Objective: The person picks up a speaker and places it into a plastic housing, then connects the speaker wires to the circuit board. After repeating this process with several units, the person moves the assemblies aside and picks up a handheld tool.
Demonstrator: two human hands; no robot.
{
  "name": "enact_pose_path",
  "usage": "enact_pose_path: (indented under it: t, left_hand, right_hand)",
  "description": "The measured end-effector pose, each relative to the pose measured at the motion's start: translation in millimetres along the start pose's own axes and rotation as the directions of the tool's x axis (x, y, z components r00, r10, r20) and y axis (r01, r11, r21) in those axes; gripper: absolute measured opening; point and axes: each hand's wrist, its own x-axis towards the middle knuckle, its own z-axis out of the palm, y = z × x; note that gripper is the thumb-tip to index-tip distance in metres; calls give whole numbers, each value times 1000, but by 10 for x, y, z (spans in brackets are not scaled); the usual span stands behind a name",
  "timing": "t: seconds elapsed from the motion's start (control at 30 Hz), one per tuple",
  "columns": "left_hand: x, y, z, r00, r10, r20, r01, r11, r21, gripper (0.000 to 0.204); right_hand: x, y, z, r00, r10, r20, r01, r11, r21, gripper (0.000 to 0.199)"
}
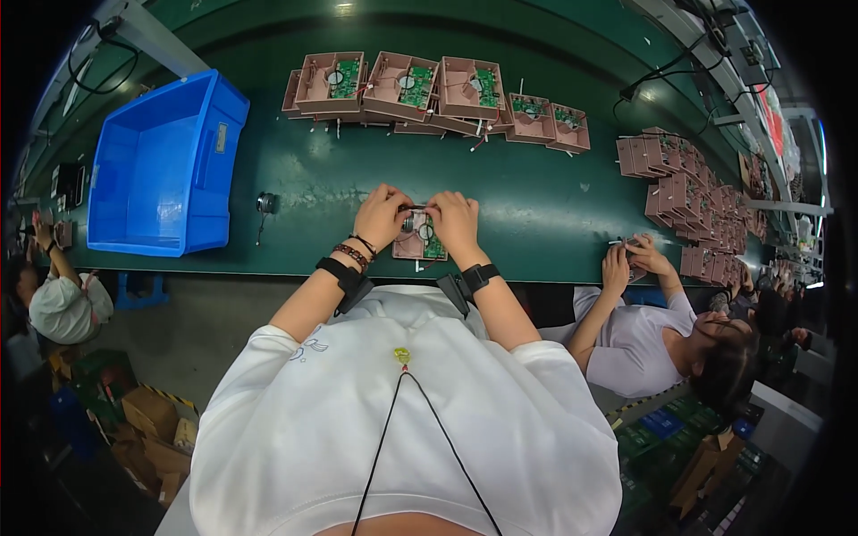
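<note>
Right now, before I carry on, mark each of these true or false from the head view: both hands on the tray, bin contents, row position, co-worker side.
1. Both the left hand and right hand rest on the pink tray. True.
2. The blue bin is packed with trays. False: it looks empty.
3. A row of pink trays lies beyond the hands. True.
4. A co-worker sits at the left. False: at the right.

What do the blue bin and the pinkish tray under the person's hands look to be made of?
Blue bin: likely moulded plastic, with smooth, evenly coloured walls that have a slight sheen. Pinkish tray, under the left hand and right hand: probably matte plastic housing, holding a green circuit board.
</note>
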Motion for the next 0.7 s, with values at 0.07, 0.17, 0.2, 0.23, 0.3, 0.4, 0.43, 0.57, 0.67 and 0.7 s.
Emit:
enact_pose_path:
  t: [0.07, 0.17, 0.2, 0.23, 0.3, 0.4, 0.43, 0.57, 0.67, 0.7]
  left_hand:
    - [-21, 19, 8, 1000, 25, 3, -25, 1000, -16, 21]
    - [-60, 40, 43, 999, 44, 5, -44, 999, -10, 24]
    - [-73, 50, 61, 998, 57, 3, -57, 998, 5, 26]
    - [-89, 57, 73, 998, 69, 1, -69, 997, 20, 27]
    - [-112, 60, 77, 997, 71, 9, -71, 997, 35, 28]
    - [-139, 65, 70, 997, 78, 24, -79, 995, 64, 30]
    - [-145, 71, 69, 996, 87, 24, -89, 993, 76, 31]
    - [-165, 88, 70, 994, 100, 35, -103, 990, 99, 32]
    - [-196, 97, 58, 996, 75, 46, -80, 991, 104, 33]
    - [-193, 92, 35, 996, 89, 32, -92, 991, 95, 33]
  right_hand:
    - [-36, 57, -1, 999, 0, -34, 0, 1000, 4, 11]
    - [-80, 76, 4, 996, -11, -85, 12, 1000, 16, 10]
    - [-95, 94, 36, 995, 14, -96, -10, 999, 46, 10]
    - [-108, 112, 67, 993, 40, -107, -32, 997, 76, 10]
    - [-106, 99, 73, 991, 66, -114, -53, 993, 108, 10]
    - [-101, 93, 66, 993, 109, -34, -102, 982, 156, 10]
    - [-102, 88, 64, 993, 112, -32, -106, 982, 157, 10]
    - [-85, 69, 96, 989, 135, -52, -126, 980, 152, 9]
    - [-82, 33, 132, 983, 172, -60, -164, 979, 124, 13]
    - [-75, 22, 136, 984, 167, -57, -159, 979, 127, 13]
